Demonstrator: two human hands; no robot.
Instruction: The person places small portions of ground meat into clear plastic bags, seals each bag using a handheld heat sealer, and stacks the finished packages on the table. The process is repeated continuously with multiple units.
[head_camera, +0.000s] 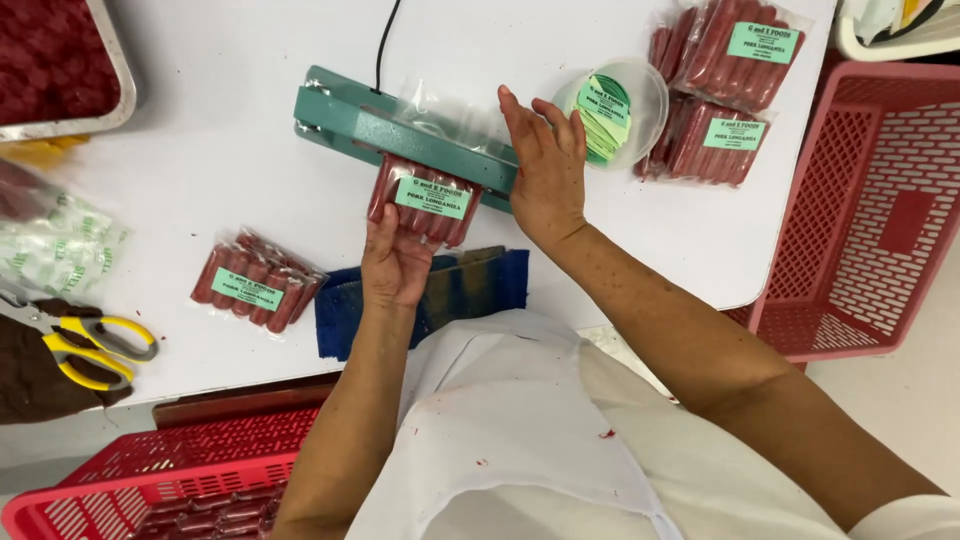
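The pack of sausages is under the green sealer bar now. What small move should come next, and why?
Probably lift the right hand so the green sealer bar opens. That hand lies flat on the bar, and the left hand already holds the sausage pack by its lower end, with the bag's open end under the bar.

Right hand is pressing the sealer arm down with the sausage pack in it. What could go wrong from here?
1. The right hand lies flat on the green sealer arm, fingers near the sealing edge: possibly a pinch or burn.
2. The left hand holds the sausage pack only from below; if it tilts, the seal may come out crooked.
3. The round tub of labels sits beside the right hand and could be knocked.
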